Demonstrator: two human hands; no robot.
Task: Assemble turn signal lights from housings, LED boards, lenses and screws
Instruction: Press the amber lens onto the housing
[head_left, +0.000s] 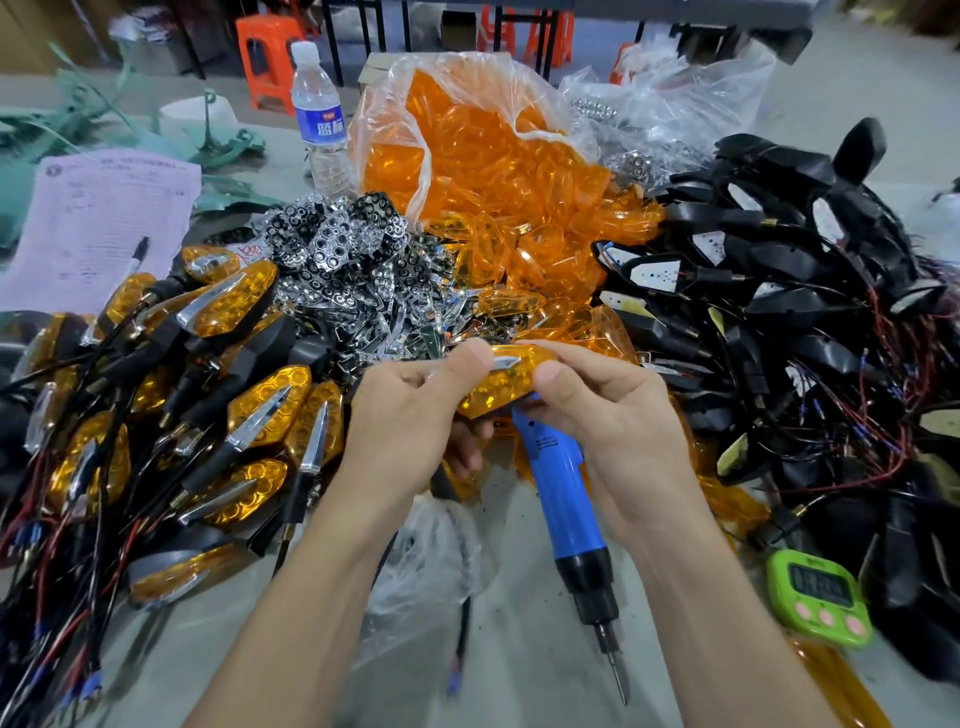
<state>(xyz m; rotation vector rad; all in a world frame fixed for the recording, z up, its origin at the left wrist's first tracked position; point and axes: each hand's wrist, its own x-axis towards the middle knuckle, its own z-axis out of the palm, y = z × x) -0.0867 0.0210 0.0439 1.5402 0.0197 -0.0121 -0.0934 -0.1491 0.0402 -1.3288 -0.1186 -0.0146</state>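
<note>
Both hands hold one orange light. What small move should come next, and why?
I would probably turn the turn signal light over, back side up, ready for a screw. The left hand and right hand pinch it with thumbs on its orange lens, which faces the camera, and the blue screwdriver hangs under the right hand, bit pointing away from the light.

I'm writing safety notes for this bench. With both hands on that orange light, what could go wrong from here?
1. The screwdriver sits under the right hand with its bit pointing back between the forearms; a slip could jab skin.
2. The left hand and the right both press thumbs on the light; uneven pressure might crack it or seat it crooked.
3. The timer lies close beside the right forearm and could get knocked.
</note>
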